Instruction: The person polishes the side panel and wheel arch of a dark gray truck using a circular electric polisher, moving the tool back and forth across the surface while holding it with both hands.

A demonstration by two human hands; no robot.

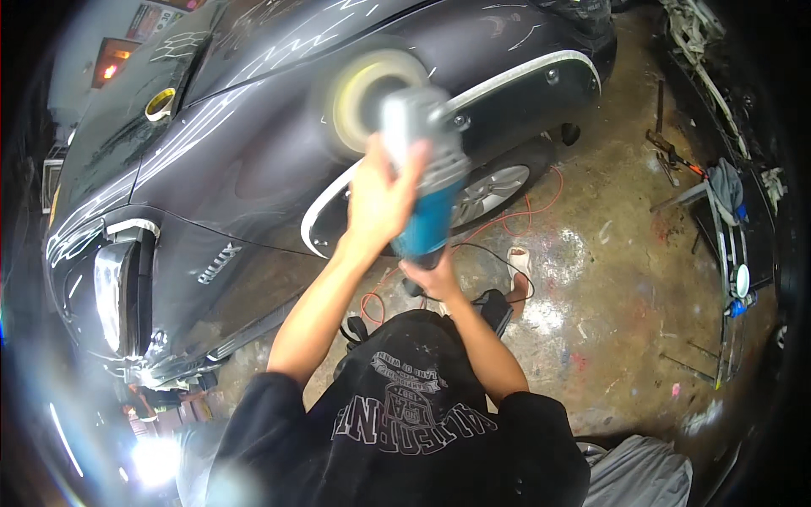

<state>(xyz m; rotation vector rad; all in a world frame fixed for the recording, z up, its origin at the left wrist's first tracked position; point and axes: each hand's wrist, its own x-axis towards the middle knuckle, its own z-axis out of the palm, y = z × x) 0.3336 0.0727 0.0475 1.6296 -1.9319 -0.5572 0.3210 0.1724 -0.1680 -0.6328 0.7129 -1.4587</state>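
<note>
I hold a silver and blue power polisher (431, 215) against the dark car fender (236, 160). My left hand (380, 190) grips its upper housing, with the fingers near the silver head. My right hand (429, 275) is closed on the dark lower end. The round, pale yellow pad (353, 106) appears to lie on the panel above the white-edged wheel arch trim (524, 72); it and the tool are blurred by motion. The car's wheel (498, 190) shows below the trim, partly hidden by the polisher.
A yellow tape roll (160, 103) sits higher on the car at left, above a headlight (114, 296). An orange cord (553, 193) loops over the stained floor (608, 287). A metal rack (726, 279) with tools stands along the right; grey cloth (634, 477) lies at lower right.
</note>
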